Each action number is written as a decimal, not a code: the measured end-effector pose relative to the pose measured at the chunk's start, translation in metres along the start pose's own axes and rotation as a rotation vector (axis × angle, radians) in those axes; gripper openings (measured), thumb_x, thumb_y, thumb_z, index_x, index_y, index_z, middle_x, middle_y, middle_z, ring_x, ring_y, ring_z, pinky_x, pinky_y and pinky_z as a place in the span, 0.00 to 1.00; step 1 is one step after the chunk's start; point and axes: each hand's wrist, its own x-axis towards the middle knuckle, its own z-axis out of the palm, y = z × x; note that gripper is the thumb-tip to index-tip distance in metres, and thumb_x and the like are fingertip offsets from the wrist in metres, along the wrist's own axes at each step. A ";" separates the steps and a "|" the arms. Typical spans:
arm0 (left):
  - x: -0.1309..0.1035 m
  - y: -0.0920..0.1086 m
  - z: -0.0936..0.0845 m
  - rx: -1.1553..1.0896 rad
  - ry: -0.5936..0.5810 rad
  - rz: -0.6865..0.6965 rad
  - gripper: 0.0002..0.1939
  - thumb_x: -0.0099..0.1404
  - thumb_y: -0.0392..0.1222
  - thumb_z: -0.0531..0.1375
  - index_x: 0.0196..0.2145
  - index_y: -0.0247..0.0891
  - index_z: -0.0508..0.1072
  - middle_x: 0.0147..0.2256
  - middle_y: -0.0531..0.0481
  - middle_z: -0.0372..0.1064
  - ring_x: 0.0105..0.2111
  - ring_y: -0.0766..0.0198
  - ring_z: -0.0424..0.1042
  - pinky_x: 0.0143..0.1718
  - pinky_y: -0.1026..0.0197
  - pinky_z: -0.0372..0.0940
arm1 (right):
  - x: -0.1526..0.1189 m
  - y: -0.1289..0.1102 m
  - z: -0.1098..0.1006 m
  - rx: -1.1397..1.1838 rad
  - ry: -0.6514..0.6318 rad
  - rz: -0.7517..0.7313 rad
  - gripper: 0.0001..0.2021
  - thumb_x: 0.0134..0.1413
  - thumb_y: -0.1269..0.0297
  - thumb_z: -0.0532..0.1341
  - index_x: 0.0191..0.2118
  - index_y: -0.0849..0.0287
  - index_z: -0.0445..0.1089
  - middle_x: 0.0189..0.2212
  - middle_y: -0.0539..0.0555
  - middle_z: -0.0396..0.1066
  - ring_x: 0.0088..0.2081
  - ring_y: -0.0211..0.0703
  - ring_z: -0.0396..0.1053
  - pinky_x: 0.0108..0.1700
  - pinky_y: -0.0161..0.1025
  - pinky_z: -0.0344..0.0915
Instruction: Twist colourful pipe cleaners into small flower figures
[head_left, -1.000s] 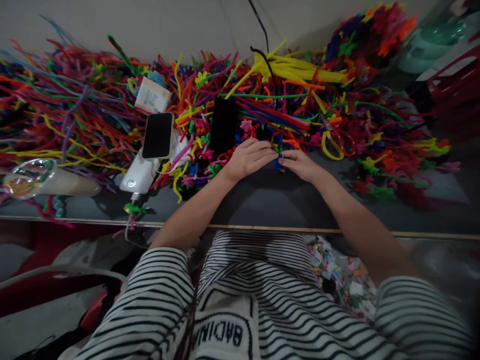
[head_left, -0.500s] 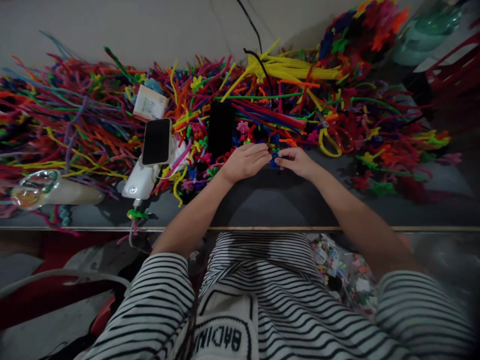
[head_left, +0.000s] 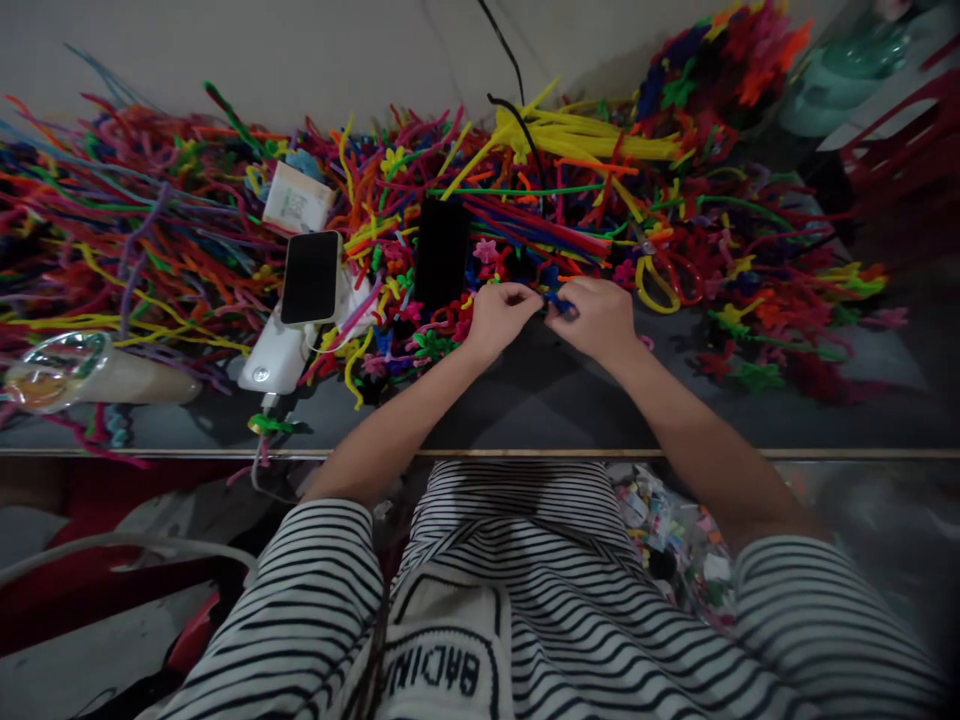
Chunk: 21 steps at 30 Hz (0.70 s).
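Observation:
Over the front part of the dark table, my two hands meet at a small blue pipe-cleaner piece (head_left: 557, 302), whose exact shape is partly covered by fingers. My left hand (head_left: 501, 320) pinches at its left end, thumb and index finger together. From the other side my right hand (head_left: 598, 318) curls its fingers round the piece. Just behind them lie a pink pipe-cleaner flower (head_left: 486, 250) and a dark phone (head_left: 441, 255). Scissors with yellow and red handles (head_left: 658, 283) rest to the right of my right hand.
Heaps of colourful pipe cleaners (head_left: 187, 240) fill the back and left of the table (head_left: 510, 415). A phone (head_left: 311, 278), a white power bank (head_left: 274, 350), a small box (head_left: 298, 197) and a tipped plastic cup (head_left: 97, 372) lie left. Yellow pipe cleaners (head_left: 600, 140) are bundled behind.
My right hand has turned over and closed more round the blue piece, its back now showing. My left hand has rolled from flat fingers into a rounded pinch.

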 end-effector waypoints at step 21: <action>0.001 -0.013 -0.007 0.059 -0.279 0.045 0.10 0.67 0.40 0.56 0.34 0.33 0.76 0.27 0.53 0.70 0.26 0.69 0.64 0.32 0.66 0.59 | -0.008 0.030 0.016 0.635 -0.318 0.323 0.16 0.49 0.50 0.65 0.28 0.59 0.70 0.22 0.48 0.64 0.23 0.36 0.60 0.26 0.36 0.55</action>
